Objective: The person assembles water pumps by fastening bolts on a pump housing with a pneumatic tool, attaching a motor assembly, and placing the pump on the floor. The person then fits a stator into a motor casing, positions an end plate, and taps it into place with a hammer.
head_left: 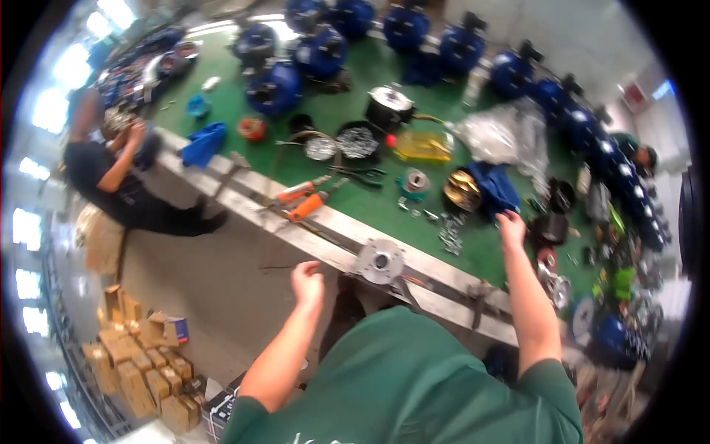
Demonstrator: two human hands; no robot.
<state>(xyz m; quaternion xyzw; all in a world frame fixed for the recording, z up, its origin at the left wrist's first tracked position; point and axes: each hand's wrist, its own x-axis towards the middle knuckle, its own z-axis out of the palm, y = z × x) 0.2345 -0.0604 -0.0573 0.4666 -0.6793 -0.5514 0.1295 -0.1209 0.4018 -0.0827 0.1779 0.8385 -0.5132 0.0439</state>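
My right hand (511,228) reaches over the green bench, its fingers closed on the lower edge of a blue cloth (494,189). Just left of the cloth is a round container with brass-coloured parts (463,190), and loose bolts (450,235) lie below it. My left hand (308,283) hangs in the air before the bench edge, fingers curled in, with no object visible in it. Between my hands, a grey round metal flange with a centre hole (380,261) rests on the bench's front rail.
Two orange power tools (307,206) lie near the rail. Behind them are pliers (364,175), a bottle of yellow liquid (423,146) and a clear plastic bag (492,133). Blue round housings (404,29) line the far side. Another person (111,170) works at left; cardboard boxes (140,362) are stacked below.
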